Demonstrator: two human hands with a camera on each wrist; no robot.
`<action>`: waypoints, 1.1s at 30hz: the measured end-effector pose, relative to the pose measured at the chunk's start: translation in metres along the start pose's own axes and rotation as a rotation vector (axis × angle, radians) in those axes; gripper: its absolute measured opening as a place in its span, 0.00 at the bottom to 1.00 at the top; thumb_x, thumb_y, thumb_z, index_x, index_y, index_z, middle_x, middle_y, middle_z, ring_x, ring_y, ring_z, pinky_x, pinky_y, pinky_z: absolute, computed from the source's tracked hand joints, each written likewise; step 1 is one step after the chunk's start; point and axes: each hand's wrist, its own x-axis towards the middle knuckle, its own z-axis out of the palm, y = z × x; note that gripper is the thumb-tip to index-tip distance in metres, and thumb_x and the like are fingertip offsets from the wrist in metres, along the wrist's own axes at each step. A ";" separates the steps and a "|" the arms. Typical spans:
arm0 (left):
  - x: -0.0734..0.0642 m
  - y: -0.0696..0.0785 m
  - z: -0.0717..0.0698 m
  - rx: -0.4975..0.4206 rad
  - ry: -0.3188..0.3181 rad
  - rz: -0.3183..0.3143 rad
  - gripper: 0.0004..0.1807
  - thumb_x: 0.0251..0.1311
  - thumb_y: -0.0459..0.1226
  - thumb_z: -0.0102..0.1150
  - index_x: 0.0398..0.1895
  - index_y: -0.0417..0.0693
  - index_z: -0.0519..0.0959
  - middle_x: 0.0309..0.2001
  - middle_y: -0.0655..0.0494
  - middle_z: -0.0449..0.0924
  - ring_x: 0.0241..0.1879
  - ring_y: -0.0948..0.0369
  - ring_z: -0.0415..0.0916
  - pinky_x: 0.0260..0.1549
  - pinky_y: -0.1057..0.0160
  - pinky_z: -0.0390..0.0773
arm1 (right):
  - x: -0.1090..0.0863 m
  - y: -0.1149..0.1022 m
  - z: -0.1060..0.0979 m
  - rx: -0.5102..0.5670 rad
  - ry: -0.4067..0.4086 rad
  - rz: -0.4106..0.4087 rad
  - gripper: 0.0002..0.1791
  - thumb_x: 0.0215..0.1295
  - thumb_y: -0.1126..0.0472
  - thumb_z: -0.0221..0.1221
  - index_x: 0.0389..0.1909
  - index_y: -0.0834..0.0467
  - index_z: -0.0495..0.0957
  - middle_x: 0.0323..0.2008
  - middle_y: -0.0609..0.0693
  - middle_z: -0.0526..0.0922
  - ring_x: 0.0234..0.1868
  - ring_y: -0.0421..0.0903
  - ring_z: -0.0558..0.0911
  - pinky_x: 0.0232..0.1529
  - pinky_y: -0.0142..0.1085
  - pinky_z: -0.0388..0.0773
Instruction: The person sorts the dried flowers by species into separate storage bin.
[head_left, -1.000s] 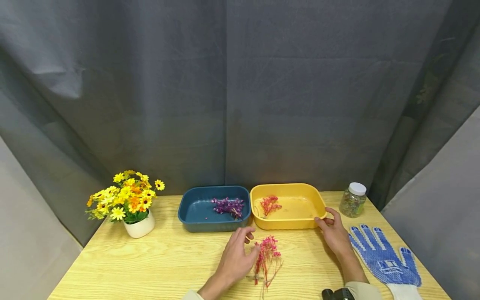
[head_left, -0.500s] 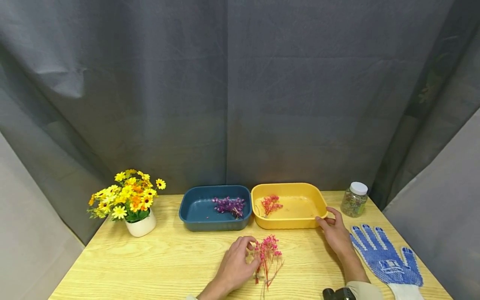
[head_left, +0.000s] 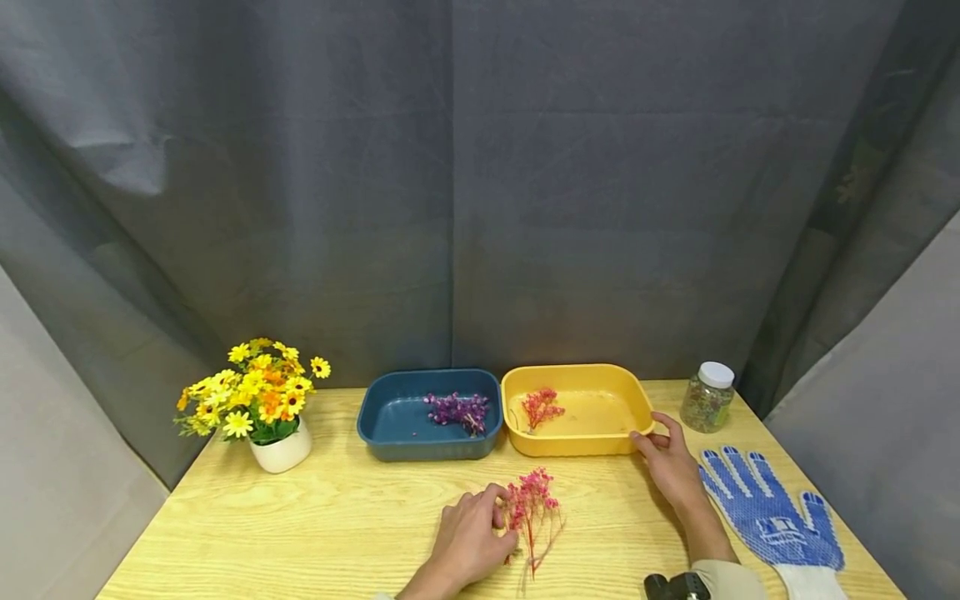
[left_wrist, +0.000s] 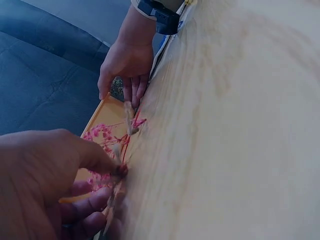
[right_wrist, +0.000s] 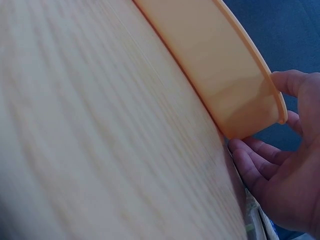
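Observation:
Pink dried flowers [head_left: 534, 492] with thin red stems lie on the table in front of the yellow plastic bin [head_left: 581, 447]. My left hand [head_left: 471, 537] is at their left side, thumb and fingers pinching a sprig; the fingers hide part of it. In the left wrist view the thumb meets the fingers at the stems, with pink blossoms [left_wrist: 102, 135] just beyond. My right hand [head_left: 670, 471] holds the bin's near right corner. In the right wrist view the thumb lies on the bin's rim [right_wrist: 257, 55] and the other fingers sit low against its corner.
A dark blue bin [head_left: 427, 450] with purple dried flowers [head_left: 459, 412] stands left of the yellow one, which contains a reddish sprig [head_left: 542, 407]. Potted yellow flowers [head_left: 262, 392] are at far left. A white-lidded jar [head_left: 707, 398] and a blue-white work glove [head_left: 780, 517] are at right.
My left hand has come down and closer to the pink flowers, and its fingers have closed on a sprig. The right hand stays at the bin's corner.

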 end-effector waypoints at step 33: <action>0.008 0.002 -0.010 -0.258 0.212 -0.083 0.13 0.50 0.39 0.59 0.41 0.60 0.76 0.24 0.70 0.76 0.19 0.74 0.65 0.24 0.72 0.65 | -0.001 0.000 -0.002 -0.004 -0.008 -0.029 0.44 0.66 0.32 0.48 0.76 0.47 0.44 0.63 0.64 0.68 0.62 0.61 0.70 0.58 0.58 0.63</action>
